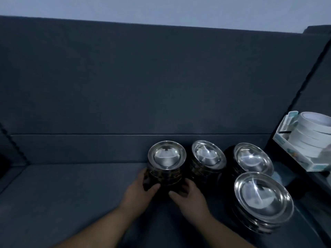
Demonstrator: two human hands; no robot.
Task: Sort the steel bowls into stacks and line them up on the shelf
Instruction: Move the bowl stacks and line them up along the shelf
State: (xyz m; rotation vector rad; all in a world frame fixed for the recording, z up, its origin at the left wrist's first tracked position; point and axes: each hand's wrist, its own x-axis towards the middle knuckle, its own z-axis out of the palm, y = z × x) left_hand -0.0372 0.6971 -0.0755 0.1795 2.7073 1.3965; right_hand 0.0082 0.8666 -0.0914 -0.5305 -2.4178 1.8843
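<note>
Several stacks of steel bowls stand on the dark grey shelf [71, 185]. The leftmost stack [167, 158] is held from both sides: my left hand [141, 187] grips its left base, and my right hand [186, 194] grips its right base with the thumb in front. To its right a second stack [207, 156] stands close beside it, its top bowl tilted. A third stack [252, 159] stands further right. A larger, wider stack [263, 197] sits nearer to me at the right.
A white box [293, 151] holding rolls of white tape [311, 129] sits on a raised ledge at the far right. The shelf's back wall [143, 77] rises behind the stacks. The lighting is dim.
</note>
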